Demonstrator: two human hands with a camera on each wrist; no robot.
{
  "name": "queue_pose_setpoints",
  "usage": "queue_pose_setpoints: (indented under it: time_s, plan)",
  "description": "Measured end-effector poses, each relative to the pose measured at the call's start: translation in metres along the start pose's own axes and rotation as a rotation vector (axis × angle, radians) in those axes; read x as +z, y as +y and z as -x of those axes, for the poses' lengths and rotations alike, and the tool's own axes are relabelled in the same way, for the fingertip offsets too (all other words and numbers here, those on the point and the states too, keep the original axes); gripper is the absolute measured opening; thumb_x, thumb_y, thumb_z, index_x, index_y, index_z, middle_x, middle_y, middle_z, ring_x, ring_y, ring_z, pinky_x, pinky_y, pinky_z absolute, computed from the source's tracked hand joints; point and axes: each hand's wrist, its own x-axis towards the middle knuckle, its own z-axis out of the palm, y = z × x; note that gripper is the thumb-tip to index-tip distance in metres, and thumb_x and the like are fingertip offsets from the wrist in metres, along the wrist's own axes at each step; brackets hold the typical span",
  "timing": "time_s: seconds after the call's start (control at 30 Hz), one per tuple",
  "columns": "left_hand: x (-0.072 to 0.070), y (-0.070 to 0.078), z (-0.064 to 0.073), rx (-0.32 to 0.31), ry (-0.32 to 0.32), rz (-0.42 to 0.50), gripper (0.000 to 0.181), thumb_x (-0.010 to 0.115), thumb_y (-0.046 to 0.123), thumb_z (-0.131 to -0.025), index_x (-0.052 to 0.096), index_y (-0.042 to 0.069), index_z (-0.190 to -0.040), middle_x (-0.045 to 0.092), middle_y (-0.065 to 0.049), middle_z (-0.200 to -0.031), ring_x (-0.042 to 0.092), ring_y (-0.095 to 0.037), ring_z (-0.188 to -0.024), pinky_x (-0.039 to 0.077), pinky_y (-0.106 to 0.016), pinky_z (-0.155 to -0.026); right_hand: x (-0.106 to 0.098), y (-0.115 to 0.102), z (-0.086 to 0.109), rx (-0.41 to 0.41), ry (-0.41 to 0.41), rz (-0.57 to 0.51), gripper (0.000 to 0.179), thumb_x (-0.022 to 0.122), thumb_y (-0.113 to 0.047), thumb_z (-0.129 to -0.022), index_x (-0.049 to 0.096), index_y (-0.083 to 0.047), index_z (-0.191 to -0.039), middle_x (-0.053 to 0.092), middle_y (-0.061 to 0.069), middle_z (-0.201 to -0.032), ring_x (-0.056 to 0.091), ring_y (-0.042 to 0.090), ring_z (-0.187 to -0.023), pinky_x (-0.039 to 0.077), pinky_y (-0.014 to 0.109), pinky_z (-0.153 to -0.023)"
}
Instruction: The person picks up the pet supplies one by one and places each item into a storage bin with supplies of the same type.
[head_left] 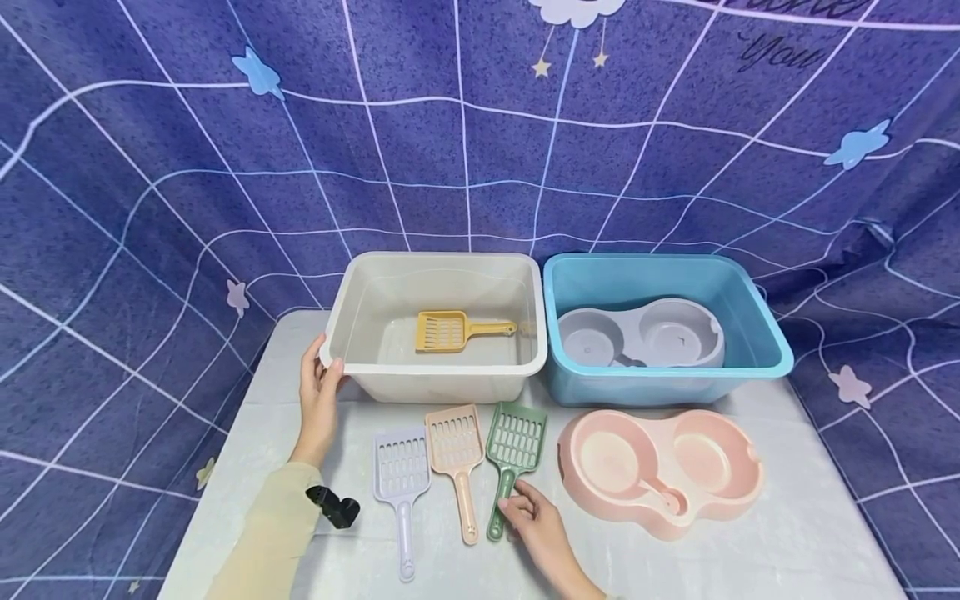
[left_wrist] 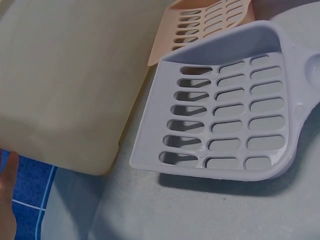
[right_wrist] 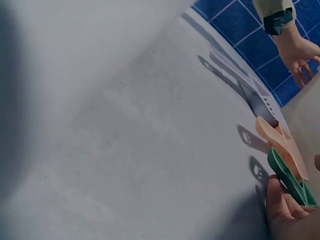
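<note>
At the front left corner of a cream litter box (head_left: 442,387), my left hand (head_left: 318,408) grips the rim between thumb and fingers. My right hand (head_left: 543,533) pinches the handle of a green slotted litter scoop (head_left: 505,487), which lies in front of the box with its head toward it. To the scoop's left are a peach litter scoop (head_left: 464,500) and a lavender litter scoop (head_left: 405,537), handles toward me. Inside the cream box rests a yellow litter scoop (head_left: 489,328). The left wrist view shows the lavender scoop's slotted head close up, beside the box wall.
A blue litter box (head_left: 667,390) stands right of the cream one, with a grey double pet bowl (head_left: 632,333) inside. In front of it lies a pink double pet bowl (head_left: 666,454), right of my right hand. A dark blue patterned curtain (head_left: 420,142) hangs behind the table.
</note>
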Motion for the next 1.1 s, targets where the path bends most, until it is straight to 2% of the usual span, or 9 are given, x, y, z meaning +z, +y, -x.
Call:
queue_pose_setpoints:
  time_s: [0.27,0.57,0.8,0.93,1.1]
  plan:
    - [0.002,0.002,-0.004,-0.009,-0.014,0.012,0.054,0.044,0.015,-0.106,0.026,0.020,-0.156,0.039,-0.012,-0.149,0.046,-0.017,-0.122,0.040,-0.035,-0.104,0.001,0.001,-0.007,-0.007,-0.009,-0.012,0.072,0.071,-0.015,-0.090,0.034,0.021,-0.140,0.063,0.003,-0.085,0.058,0.011,-0.069,0.056,0.024,-0.060]
    - [0.013,0.003,-0.008,-0.011,-0.020,0.056,0.051,0.041,0.015,-0.106,0.026,0.017,-0.155,0.039,-0.014,-0.149,0.046,-0.016,-0.121,0.040,-0.035,-0.104,-0.005,0.004,-0.011,-0.055,-0.008,-0.052,0.073,0.074,-0.008,-0.087,0.032,0.018,-0.141,0.061,0.004,-0.088,0.056,0.007,-0.068,0.054,0.021,-0.057]
    - [0.011,0.001,-0.007,-0.027,0.010,0.042,0.052,0.041,0.011,-0.106,0.027,0.015,-0.155,0.041,-0.016,-0.146,0.049,-0.012,-0.116,0.041,-0.042,-0.105,-0.004,0.005,-0.009,-0.070,-0.003,-0.045,0.071,0.075,-0.003,-0.083,0.035,0.018,-0.139,0.063,0.005,-0.086,0.057,0.008,-0.068,0.055,0.022,-0.058]
    - [0.008,0.009,-0.005,-0.033,0.041,0.021,0.051,0.044,0.007,-0.104,0.032,0.010,-0.153,0.045,-0.020,-0.139,0.054,-0.014,-0.109,0.046,-0.043,-0.101,-0.003,0.005,-0.006,-0.082,-0.016,-0.066,0.070,0.075,0.001,-0.082,0.036,0.018,-0.138,0.062,0.007,-0.087,0.056,0.007,-0.068,0.054,0.020,-0.058]
    - [0.006,0.028,0.004,-0.029,0.027,-0.017,0.051,0.045,0.006,-0.102,0.031,0.004,-0.152,0.043,-0.027,-0.138,0.054,-0.015,-0.107,0.048,-0.043,-0.099,-0.001,0.004,-0.003,-0.090,-0.030,-0.102,0.070,0.074,0.003,-0.082,0.035,0.019,-0.138,0.060,0.008,-0.088,0.052,0.005,-0.067,0.049,0.016,-0.055]
